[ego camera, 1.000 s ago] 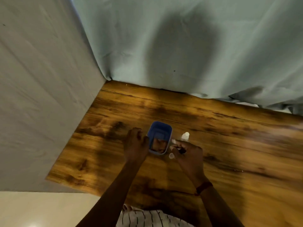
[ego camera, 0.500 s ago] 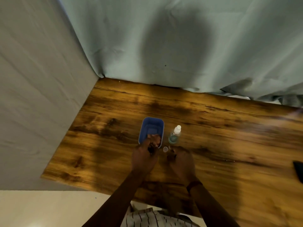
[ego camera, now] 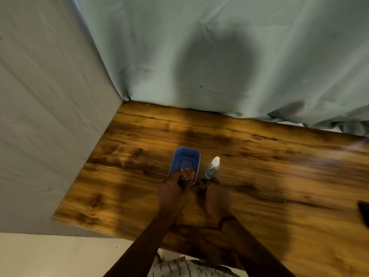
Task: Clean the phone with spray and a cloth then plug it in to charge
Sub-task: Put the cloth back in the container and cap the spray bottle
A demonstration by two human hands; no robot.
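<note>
Brown wood table (ego camera: 123, 176) carries everything. Left of centre, the left hand (ego camera: 172, 189) reaches into a blue tub (ego camera: 187, 154), its fingers curled onto the brown cloth (ego camera: 188, 173) inside. Just to the right stands the spray bottle (ego camera: 211, 168). The right hand (ego camera: 216, 196) lies below it, and I cannot tell how its fingers are set. A dark object (ego camera: 363, 213), probably the phone, sits at the right edge. The step in hand looks like fetching the cloth; next, cloth and spray must go to the phone.

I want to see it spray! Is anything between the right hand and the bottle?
Nothing visible is. The bottle stands just beyond the right hand, and the tub sits left of the bottle, out of the way.
</note>
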